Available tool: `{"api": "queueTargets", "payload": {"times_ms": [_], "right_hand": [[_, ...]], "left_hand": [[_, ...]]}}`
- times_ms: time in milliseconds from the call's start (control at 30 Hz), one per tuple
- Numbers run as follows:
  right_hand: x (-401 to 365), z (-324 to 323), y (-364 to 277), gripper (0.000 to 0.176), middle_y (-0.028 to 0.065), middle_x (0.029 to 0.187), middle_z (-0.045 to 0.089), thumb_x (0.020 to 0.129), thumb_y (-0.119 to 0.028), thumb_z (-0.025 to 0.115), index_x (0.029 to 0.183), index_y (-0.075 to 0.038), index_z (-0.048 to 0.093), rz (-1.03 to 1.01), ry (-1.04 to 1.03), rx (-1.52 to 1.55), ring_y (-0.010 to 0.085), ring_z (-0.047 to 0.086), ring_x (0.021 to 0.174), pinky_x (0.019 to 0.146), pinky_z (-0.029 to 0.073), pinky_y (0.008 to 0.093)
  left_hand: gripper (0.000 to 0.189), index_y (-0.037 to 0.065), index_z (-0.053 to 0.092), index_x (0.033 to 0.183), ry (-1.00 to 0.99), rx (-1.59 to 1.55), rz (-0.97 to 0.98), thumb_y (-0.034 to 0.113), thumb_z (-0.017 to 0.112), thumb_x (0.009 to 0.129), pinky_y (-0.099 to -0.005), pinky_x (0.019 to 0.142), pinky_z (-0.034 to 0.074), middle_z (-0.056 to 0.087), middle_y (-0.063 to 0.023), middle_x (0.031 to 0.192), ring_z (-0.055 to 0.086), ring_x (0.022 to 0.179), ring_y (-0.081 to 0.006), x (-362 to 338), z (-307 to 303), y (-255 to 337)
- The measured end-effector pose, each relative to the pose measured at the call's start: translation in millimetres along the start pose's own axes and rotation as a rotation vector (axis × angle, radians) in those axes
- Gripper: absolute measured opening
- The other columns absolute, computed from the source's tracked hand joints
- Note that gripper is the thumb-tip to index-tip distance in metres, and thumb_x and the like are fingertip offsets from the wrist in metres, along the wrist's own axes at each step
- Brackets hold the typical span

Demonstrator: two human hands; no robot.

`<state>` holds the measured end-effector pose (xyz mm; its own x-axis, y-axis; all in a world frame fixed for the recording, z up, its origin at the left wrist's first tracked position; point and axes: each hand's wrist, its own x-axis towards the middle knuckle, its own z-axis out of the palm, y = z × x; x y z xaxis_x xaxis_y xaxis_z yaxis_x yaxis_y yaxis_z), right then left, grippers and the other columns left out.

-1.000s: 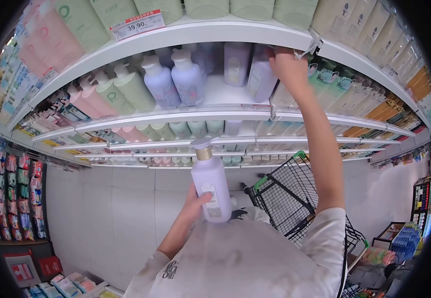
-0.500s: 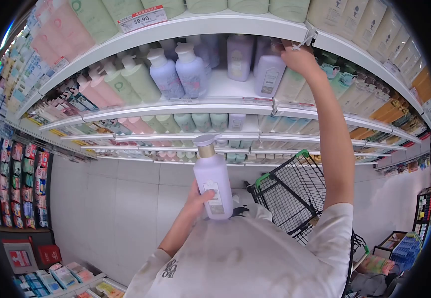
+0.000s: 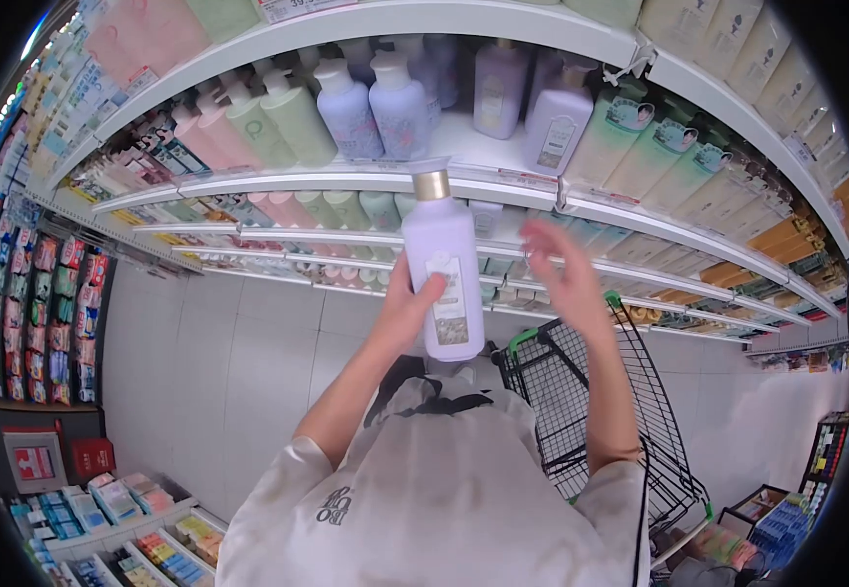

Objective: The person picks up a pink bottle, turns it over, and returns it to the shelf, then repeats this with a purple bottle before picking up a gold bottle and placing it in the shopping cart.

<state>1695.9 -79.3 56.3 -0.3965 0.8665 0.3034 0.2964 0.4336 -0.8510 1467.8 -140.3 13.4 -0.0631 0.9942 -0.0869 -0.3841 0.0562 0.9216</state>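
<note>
Since the earlier frame the right hand (image 3: 563, 274) has come down from the shelf (image 3: 503, 186) and the bottle (image 3: 444, 269) has risen. The left hand (image 3: 407, 315) grips the bottle low on its body, upright, at frame centre. The right hand is open, fingers spread, just right of the bottle and not touching it. It seems the bottle is being carried up; taking it with both hands would need the right palm to close on its side. The cart (image 3: 591, 411) stands lower right; the shelf is above.

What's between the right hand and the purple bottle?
Nothing: in the head view the gap between the open right hand and the purple bottle, gripped by the left hand, is bare; only shelves show behind it.
</note>
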Motion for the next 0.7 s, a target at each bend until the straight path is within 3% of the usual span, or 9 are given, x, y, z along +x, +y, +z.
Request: {"api": "queueTargets", "payload": {"times_ms": [33,100,133,233,400,467,700], "right_hand": [[-17.1,14.2,5.9,0.045,0.0093,0.114,0.057,0.085,-0.011,0.059,0.127,-0.002,0.044,0.131,-0.092,0.221,0.0221,0.057,0.101,0.088,0.043,0.0334],[-44.5,39.1,11.8,0.054,0.0119,0.119,0.053,0.087,-0.014,0.057,0.134,-0.001,0.034,0.178,-0.179,0.381,0.0218,0.055,0.103,0.089,0.042,0.0325],[-52.7,50.0,11.0,0.054,0.0119,0.119,0.053,0.087,-0.014,0.057,0.134,-0.001,0.034,0.188,-0.168,0.388,0.0218,0.055,0.103,0.089,0.042,0.0325],[-67.9,76.1,9.7,0.082,0.0194,0.126,0.042,0.079,-0.013,0.066,0.142,-0.002,0.015,0.195,-0.081,0.586,0.0259,0.049,0.111,0.093,0.040,0.0340],[-67.9,96.7,14.5,0.090,0.0199,0.127,0.040,0.073,-0.012,0.072,0.140,0.001,0.013,0.230,-0.009,0.540,0.0278,0.045,0.116,0.096,0.039,0.0362],[-70.8,103.7,22.8,0.093,0.0198,0.133,0.036,0.070,-0.012,0.073,0.139,0.002,0.013,0.359,-0.136,0.629,0.0274,0.040,0.122,0.100,0.035,0.0366],[-82.4,124.8,37.8,0.097,0.0203,0.131,0.037,0.069,-0.017,0.077,0.138,0.004,0.013,0.451,-0.245,0.639,0.0276,0.041,0.121,0.099,0.036,0.0366]], "left_hand": [[0.057,-0.001,0.033,0.130,-0.002,-0.018,-0.012,0.021,0.061,0.086,-0.0323,0.091,0.042,0.050,-0.0114,0.119,0.051,0.107,-0.0182,3.2,4.7,1.2],[0.053,-0.001,0.034,0.130,0.008,-0.014,-0.034,0.026,0.055,0.090,-0.0315,0.091,0.042,0.050,-0.0112,0.118,0.050,0.107,-0.0171,7.1,11.5,-2.6],[0.053,-0.001,0.034,0.130,0.002,-0.007,-0.048,0.026,0.055,0.090,-0.0315,0.091,0.042,0.050,-0.0112,0.118,0.050,0.107,-0.0171,10.3,13.6,-4.8],[0.051,-0.001,0.034,0.130,0.024,-0.069,-0.090,0.027,0.053,0.092,-0.0315,0.089,0.043,0.051,-0.0112,0.117,0.051,0.105,-0.0166,14.7,20.3,-12.8],[0.047,-0.002,0.036,0.128,0.026,-0.027,-0.105,0.026,0.051,0.093,-0.0312,0.085,0.045,0.052,-0.0110,0.114,0.054,0.101,-0.0172,9.0,11.4,-33.7],[0.047,-0.002,0.036,0.127,0.027,-0.032,-0.132,0.027,0.051,0.093,-0.0313,0.085,0.046,0.052,-0.0113,0.114,0.054,0.101,-0.0174,4.9,0.8,-47.4],[0.049,-0.002,0.036,0.126,0.105,-0.043,-0.182,0.027,0.053,0.091,-0.0314,0.085,0.046,0.053,-0.0127,0.113,0.055,0.101,-0.0184,-13.2,-32.1,-81.7]]}}
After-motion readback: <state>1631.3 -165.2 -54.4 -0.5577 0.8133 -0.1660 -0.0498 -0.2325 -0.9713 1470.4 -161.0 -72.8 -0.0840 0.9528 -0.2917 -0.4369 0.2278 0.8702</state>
